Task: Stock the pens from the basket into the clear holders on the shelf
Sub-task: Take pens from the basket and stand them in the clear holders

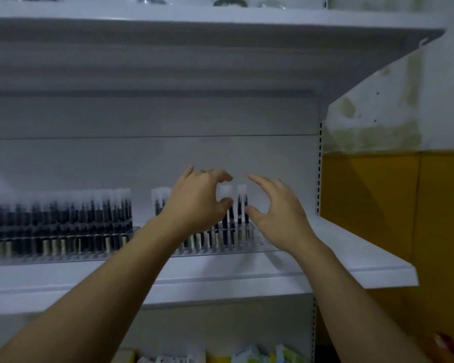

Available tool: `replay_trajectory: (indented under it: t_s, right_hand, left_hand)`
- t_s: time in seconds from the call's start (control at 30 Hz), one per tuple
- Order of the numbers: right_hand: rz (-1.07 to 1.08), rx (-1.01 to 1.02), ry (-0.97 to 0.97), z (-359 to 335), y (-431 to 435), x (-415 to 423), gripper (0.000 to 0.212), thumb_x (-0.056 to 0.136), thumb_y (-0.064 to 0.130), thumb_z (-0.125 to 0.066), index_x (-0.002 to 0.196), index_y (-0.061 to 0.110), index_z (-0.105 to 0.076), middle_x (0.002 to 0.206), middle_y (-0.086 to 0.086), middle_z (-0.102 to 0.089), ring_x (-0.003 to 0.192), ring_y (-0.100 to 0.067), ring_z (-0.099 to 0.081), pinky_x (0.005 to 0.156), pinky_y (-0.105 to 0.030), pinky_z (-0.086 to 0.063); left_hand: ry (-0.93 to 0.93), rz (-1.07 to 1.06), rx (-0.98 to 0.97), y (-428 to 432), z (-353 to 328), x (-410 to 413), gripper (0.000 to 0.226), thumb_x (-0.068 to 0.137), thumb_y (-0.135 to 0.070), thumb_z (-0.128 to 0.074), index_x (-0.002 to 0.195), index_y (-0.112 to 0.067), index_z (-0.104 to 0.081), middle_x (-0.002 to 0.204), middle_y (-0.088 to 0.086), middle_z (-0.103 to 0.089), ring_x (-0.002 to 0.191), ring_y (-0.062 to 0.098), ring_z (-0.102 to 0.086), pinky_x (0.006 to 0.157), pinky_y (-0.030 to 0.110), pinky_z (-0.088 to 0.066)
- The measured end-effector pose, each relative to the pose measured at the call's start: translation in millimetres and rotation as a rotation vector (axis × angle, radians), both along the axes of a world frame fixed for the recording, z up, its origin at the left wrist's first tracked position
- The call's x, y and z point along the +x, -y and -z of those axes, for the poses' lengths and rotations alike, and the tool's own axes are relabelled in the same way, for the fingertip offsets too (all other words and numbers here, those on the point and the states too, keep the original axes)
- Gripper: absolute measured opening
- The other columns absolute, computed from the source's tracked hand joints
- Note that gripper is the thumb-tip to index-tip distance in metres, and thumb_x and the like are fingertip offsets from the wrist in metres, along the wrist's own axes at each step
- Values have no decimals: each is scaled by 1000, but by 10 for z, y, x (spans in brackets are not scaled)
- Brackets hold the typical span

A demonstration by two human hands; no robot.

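Shelf (351, 260): white, middle tier of the rack, and it carries two clear holders side by side.

Left holder (71, 258): on the shelf's left part, packed full.
- Its pens (60, 218) stand upright in tight rows.
- They have dark barrels, frosted white caps on top and pale bands low on the barrels.
- The view is blurred, so no count is possible.

Right holder (262, 244): at mid-shelf, partly hidden by both forearms.
- It is only partly filled, and its right end shows bare slots.

Left hand (197, 203): raised over the right holder with its fingers curled into a claw.
- One pen's white cap (225, 192) sits between forefinger and thumb.
- Whether the hand pinches that cap or only brackets it, I cannot tell.

Right hand (278, 216): just right of the left hand, over the same holder.
- The fingers are spread wide and loosely bent, and they hold nothing.
- The thumb tip lies just beside the last two upright pens (243, 208), which stand in the gap between the hands.

Below the shelf: coloured packets (249, 355), blurred.
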State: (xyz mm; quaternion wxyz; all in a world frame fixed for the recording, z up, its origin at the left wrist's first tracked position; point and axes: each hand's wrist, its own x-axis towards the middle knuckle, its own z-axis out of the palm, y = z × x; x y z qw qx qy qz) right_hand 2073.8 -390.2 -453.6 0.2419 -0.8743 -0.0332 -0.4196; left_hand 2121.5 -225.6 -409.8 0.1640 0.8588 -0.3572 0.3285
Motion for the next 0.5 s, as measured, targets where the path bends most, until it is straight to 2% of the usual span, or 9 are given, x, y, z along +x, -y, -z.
replay_trajectory:
  t_s: [0.13,0.23,0.4,0.5]
  right_hand:
    - [-15,-29,-59,129,-282,-201,64,90,28,-64,145,37,-33,144,10,-39,133,-13,-32,110,-32,-28]
    - [-20,-68,-90,264,-474,-296,66,89,26,-65,146,34,-33,143,8,-40,131,-14,-32,111,-32,-25]
    - [-80,-80,-130,566,-799,-417,62,90,30,-65,144,32,-36,142,8,-39,133,-13,-30,110,-28,-23]
    - [-143,-64,-124,816,-1012,-491,55,90,27,-64,141,30,-42,134,7,-43,125,-15,-38,104,-30,-34]
  left_hand:
    - [5,-3,-2,-199,188,-168,46,88,-37,-63,131,-26,-51,132,-5,-57,122,15,-51,119,40,-17]
    - [16,-18,8,-384,392,-287,45,87,-36,-64,130,-25,-53,125,-4,-60,115,17,-53,112,35,-28]
    - [-41,-87,7,-770,784,-495,52,89,-38,-63,137,-24,-48,132,-2,-56,121,21,-49,105,36,-38]
    - [-79,-125,4,-1017,1060,-595,51,88,-38,-64,135,-24,-50,133,-2,-56,122,22,-48,103,38,-40]
